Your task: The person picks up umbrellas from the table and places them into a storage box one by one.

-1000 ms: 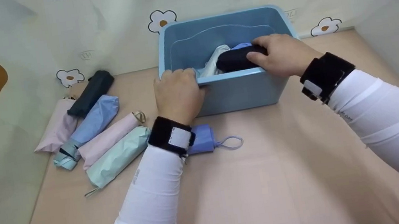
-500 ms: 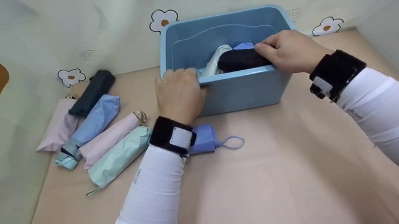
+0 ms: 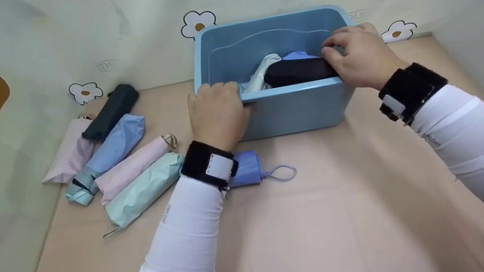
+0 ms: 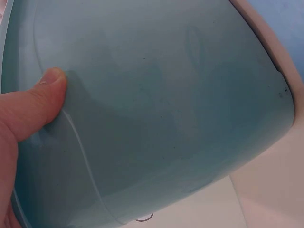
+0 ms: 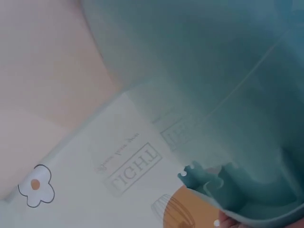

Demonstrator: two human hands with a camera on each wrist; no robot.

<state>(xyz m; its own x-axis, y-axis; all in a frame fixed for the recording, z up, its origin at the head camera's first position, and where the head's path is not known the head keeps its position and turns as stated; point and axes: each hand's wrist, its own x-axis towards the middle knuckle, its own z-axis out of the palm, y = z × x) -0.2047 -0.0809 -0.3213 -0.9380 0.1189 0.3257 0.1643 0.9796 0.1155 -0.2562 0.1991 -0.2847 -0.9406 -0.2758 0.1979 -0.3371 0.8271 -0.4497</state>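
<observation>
A blue plastic bin (image 3: 296, 111) stands at the back of the table. My left hand (image 3: 219, 115) grips its front left rim, the thumb (image 4: 50, 95) lying on the outer wall in the left wrist view. Inside lie a folded black umbrella (image 3: 297, 71), a pale whitish one (image 3: 263, 73) and a blue one (image 3: 299, 55), partly hidden. My right hand (image 3: 365, 56) is at the right rim, thumb and fingers loosely bent beside the black umbrella's right end, not around it. Mostly the bin's outer side fills the right wrist view; few fingers show there.
On the left lie several folded umbrellas: dark green (image 3: 111, 112), blue (image 3: 116, 144), pink (image 3: 134, 168), mint (image 3: 144, 191) and another pink (image 3: 69, 154). A violet-blue umbrella (image 3: 246, 169) with a cord loop is partly behind my left wrist. A patterned curtain (image 3: 136, 36) hangs behind the bin.
My right hand has let go of the black umbrella and drawn back to the right, toward the bin's rim. The left hand keeps its grip on the rim.
</observation>
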